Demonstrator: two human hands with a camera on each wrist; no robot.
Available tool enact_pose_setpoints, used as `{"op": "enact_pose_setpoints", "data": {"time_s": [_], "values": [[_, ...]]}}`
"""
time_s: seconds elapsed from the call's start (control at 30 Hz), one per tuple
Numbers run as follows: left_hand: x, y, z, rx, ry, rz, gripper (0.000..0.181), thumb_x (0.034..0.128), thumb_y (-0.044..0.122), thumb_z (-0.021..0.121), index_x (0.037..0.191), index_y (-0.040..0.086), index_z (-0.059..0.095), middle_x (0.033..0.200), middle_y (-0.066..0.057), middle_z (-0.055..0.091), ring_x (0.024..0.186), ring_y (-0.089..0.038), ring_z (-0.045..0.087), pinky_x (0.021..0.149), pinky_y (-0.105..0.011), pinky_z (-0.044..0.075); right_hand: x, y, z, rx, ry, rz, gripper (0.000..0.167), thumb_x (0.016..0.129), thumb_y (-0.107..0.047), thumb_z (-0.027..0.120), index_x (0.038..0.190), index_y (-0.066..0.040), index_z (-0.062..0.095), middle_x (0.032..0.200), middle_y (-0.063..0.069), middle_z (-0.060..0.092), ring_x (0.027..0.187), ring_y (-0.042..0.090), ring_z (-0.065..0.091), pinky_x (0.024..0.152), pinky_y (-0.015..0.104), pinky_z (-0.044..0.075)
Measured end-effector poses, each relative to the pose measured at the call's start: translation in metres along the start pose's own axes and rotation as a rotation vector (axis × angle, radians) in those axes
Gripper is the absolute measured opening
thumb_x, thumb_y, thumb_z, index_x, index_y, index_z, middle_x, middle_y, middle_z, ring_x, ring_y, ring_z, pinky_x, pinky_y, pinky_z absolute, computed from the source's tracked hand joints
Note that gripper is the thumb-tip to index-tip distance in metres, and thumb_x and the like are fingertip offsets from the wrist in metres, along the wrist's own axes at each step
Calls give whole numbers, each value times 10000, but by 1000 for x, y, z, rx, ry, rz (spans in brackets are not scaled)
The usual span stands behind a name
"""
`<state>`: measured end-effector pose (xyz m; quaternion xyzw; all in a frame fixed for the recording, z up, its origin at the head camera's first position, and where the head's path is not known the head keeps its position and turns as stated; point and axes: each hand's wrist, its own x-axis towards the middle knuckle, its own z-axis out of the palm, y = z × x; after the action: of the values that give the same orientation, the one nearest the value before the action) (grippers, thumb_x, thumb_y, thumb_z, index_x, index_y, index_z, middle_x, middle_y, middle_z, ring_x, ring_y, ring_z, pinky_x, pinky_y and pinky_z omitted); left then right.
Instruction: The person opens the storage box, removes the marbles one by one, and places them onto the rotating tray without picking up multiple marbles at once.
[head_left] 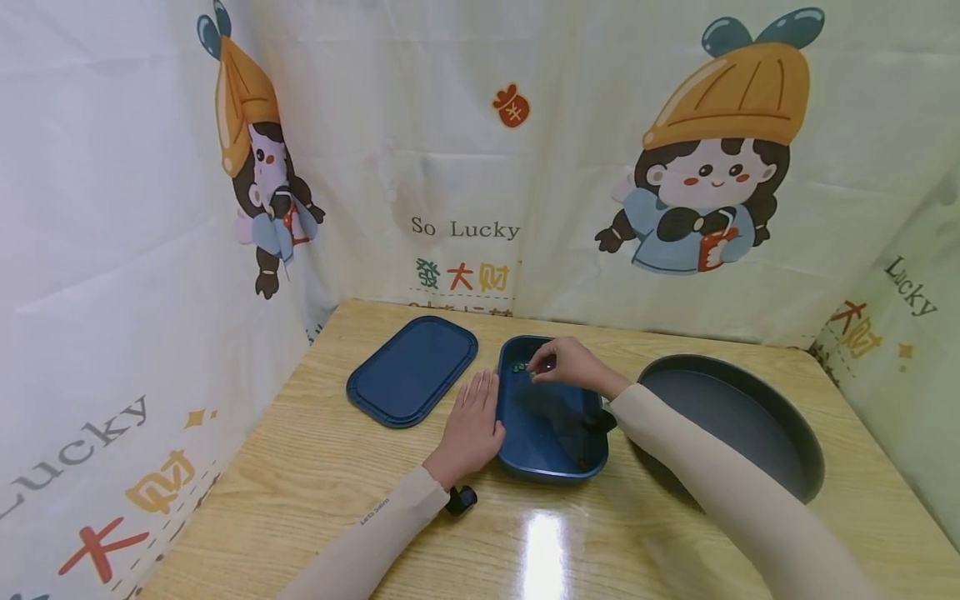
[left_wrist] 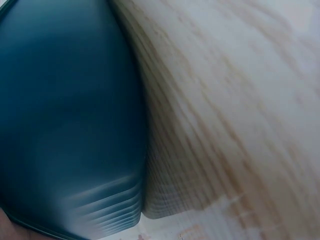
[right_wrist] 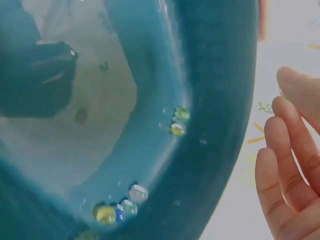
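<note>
A deep blue rectangular baking pan (head_left: 543, 442) stands in the middle of the table. My left hand (head_left: 468, 425) lies against its left side with straight fingers; the left wrist view shows the pan's outer wall (left_wrist: 75, 110). Over the far part of the pan, my right hand (head_left: 573, 367) brings thumb and forefinger together, pinching what seems a small glass marble (head_left: 533, 376), mostly hidden by the fingertips. Inside, two green marbles (right_wrist: 179, 121) sit along the wall. A yellow marble (right_wrist: 106, 215), a blue one (right_wrist: 120, 213) and clear ones (right_wrist: 138, 192) gather near a corner.
To the left lies a flat dark blue lid or tray (head_left: 412, 371) with rounded corners. A large round dark grey pan (head_left: 727, 425) stands at the right, partly behind the right forearm. A printed curtain (head_left: 450, 167) hangs behind the wooden table (head_left: 300, 500).
</note>
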<state>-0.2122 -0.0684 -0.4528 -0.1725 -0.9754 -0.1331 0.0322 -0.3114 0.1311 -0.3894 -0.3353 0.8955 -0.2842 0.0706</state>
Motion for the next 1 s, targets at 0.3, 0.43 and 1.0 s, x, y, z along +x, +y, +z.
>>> {"op": "enact_pose_setpoints", "data": {"time_s": [0.3,0.43,1.0], "values": [[0,0,2,-3,17,4,676,942,251,442,1500,10,147,1575,-146,163,1469,-282,129,1186,-457,129,-36,1,-29,30,5,-60,129,799,-80,721,927,-90,735,888,46,699,726,64,634,668,217,538],[-1,0,2,-9,14,2,677,942,248,447,1500,10,147,1576,-148,161,1471,-280,123,1186,-459,127,-53,7,-44,8,47,-40,132,804,-92,718,930,-126,739,901,14,699,774,93,626,733,336,546],[0,-2,4,-22,22,6,681,942,243,442,1501,8,133,1576,-153,156,1473,-280,110,1186,-462,123,-117,74,-90,-33,169,188,181,821,-71,697,986,2,706,913,120,700,734,-35,576,663,168,509]]}}
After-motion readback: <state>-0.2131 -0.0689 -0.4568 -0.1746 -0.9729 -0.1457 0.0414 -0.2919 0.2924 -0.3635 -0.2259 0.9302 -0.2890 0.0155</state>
